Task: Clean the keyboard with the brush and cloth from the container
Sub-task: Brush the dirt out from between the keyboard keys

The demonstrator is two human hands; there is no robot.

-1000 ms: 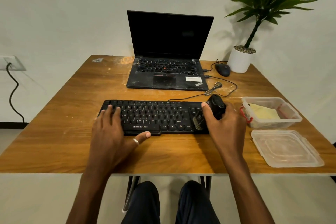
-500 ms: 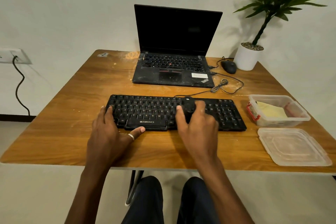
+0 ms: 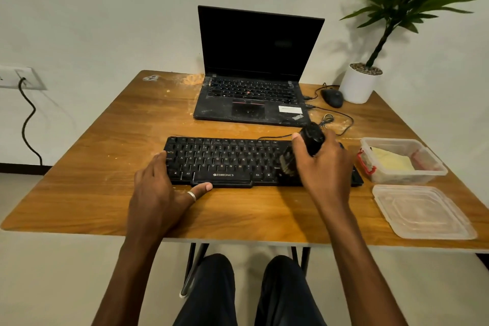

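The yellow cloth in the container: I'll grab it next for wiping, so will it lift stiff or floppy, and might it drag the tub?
The yellow cloth lies folded and slumped in the container, so probably floppy and light. The thin clear tub looks light too, so it may shift if the cloth snags.

Left hand (image 3: 158, 190) flat — right hand (image 3: 321, 167) clenched.

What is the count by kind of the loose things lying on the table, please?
Keyboard: 1
Laptop: 1
Mouse: 1
Potted plant: 1
Brush: 1
Container: 1
Yellow cloth: 1
Lid: 1
Total: 8
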